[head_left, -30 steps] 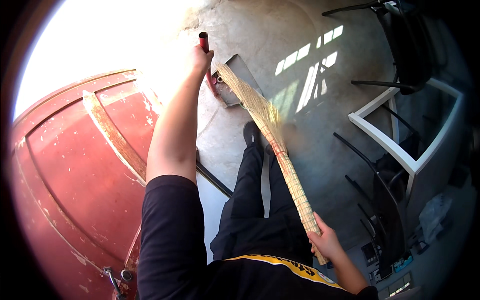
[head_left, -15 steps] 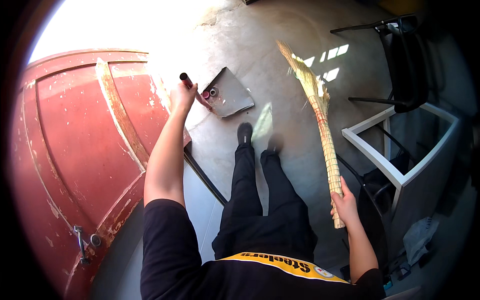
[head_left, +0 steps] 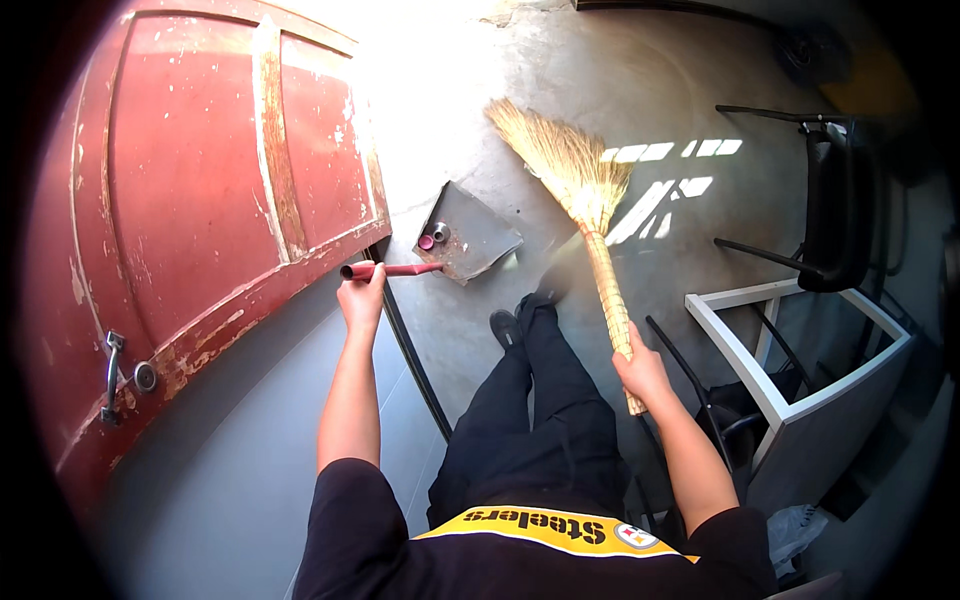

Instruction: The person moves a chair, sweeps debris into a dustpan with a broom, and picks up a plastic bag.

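Observation:
My left hand [head_left: 362, 298] is closed round the dark red tube handle of a dustpan [head_left: 485, 240]. The grey metal pan is at or near the concrete floor ahead of my feet; whether it touches cannot be told. Two small round cap-like pieces [head_left: 434, 236], one pinkish and one dark, and some bits of dirt lie in it. My right hand [head_left: 645, 372] grips a straw broom [head_left: 604, 275] near the end of its bound handle. The broom slants forward and left, its bristles fanned out beyond the pan's right side, apart from it.
A peeling red door [head_left: 200, 150] with a metal handle stands open on the left, beside a dark threshold strip [head_left: 405, 345]. To the right are a black chair [head_left: 835, 215] and a white-framed piece of furniture [head_left: 745, 350]. A clear plastic bag [head_left: 795, 535] lies at lower right.
The broom has swung left and turned, so its bristles now show their wide face. The dustpan handle lies more level. My feet have shifted, and the door sits further right in view.

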The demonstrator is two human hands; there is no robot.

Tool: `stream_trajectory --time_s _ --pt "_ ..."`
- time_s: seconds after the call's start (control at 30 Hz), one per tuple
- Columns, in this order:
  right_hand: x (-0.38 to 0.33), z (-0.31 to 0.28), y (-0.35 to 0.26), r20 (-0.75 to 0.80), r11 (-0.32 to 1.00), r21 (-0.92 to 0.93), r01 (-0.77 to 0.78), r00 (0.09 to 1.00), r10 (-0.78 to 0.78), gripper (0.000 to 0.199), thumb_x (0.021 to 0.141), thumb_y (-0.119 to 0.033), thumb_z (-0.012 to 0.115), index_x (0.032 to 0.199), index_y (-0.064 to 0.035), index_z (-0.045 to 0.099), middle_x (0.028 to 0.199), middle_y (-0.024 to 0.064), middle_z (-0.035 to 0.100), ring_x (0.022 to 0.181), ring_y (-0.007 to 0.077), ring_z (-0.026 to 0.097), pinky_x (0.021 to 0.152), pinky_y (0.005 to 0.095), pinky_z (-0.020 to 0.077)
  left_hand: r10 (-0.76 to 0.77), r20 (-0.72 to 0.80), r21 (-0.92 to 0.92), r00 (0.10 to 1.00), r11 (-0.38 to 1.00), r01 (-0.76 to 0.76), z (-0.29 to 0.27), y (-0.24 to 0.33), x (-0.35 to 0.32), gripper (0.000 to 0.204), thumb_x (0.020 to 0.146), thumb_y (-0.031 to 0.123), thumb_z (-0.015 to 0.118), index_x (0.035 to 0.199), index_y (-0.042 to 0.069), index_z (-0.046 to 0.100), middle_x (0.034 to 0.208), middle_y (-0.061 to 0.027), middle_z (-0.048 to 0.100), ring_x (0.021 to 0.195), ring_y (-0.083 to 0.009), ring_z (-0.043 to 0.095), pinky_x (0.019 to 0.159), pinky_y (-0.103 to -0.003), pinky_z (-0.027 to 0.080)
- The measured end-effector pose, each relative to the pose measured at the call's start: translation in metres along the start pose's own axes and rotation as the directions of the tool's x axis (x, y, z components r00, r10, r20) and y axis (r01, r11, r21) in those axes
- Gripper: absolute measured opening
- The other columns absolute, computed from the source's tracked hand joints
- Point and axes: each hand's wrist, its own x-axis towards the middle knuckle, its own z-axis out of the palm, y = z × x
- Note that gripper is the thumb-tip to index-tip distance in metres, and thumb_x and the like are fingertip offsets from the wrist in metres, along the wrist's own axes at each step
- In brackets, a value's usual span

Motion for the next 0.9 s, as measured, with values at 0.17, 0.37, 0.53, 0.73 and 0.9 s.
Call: stream_trajectory --time_s 0.17,0.37,0.53,0.73,0.9 --pt "-0.054 0.013 0.026 0.040 0.972 -0.235 0.001 0.999 0.009 0.075 0.086 -0.031 0.059 0.154 -0.0131 0.033 0.087 0.0293 0.069 0.086 0.0463 0.067 0.081 0.0502 0.0531 -0.160 -0.004 -0.128 0.987 0.979 0.158 -0.002 -0.068 -0.048 0.030 0.084 0.028 0.077 0.100 0.003 0.072 0.089 -0.0122 0.075 0.084 -0.0234 0.072 0.080 -0.034 0.054" --pt "-0.114 0.008 0.005 -0.030 0.996 -0.074 -0.040 0.999 0.038 0.070 0.086 -0.024 0.062 0.152 -0.0144 0.039 0.074 0.0200 0.069 0.061 0.0311 0.069 0.061 0.0416 0.0566 -0.298 0.003 -0.202 0.954 0.935 0.293 -0.008 -0.122 -0.092 0.030 0.085 0.028 0.076 0.101 0.003 0.072 0.087 -0.0113 0.074 0.081 -0.0225 0.071 0.078 -0.034 0.053" --pt "-0.058 0.015 -0.045 -0.104 0.987 -0.069 0.147 0.983 -0.154 0.068 0.088 -0.022 0.061 0.152 -0.0146 0.040 0.065 0.0122 0.064 0.047 0.0205 0.062 0.048 0.0362 0.0525 -0.303 -0.019 -0.274 0.953 0.918 0.286 -0.009 -0.162 -0.124 0.029 0.085 0.028 0.075 0.100 0.004 0.072 0.083 -0.0108 0.073 0.078 -0.0221 0.070 0.075 -0.035 0.053" --pt "0.038 0.059 -0.150 -0.052 0.927 -0.272 0.258 0.958 -0.282 0.069 0.084 -0.025 0.055 0.151 -0.0194 0.040 0.081 0.0180 0.069 0.061 0.0288 0.068 0.063 0.0405 0.0563 -0.298 -0.018 -0.304 0.954 0.911 0.279 -0.024 -0.187 -0.147 0.030 0.086 0.029 0.075 0.101 0.003 0.071 0.082 -0.0104 0.073 0.077 -0.0210 0.069 0.074 -0.034 0.053" --pt "0.042 0.088 -0.128 -0.006 0.714 -0.644 0.276 0.931 -0.366 0.070 0.084 -0.028 0.058 0.151 -0.0212 0.039 0.096 0.0214 0.070 0.088 0.0360 0.069 0.080 0.0456 0.0555 -0.328 -0.053 -0.405 0.943 0.870 0.280 -0.022 -0.220 -0.166 0.029 0.086 0.027 0.076 0.101 0.003 0.071 0.082 -0.0086 0.072 0.075 -0.0175 0.067 0.074 -0.032 0.052"
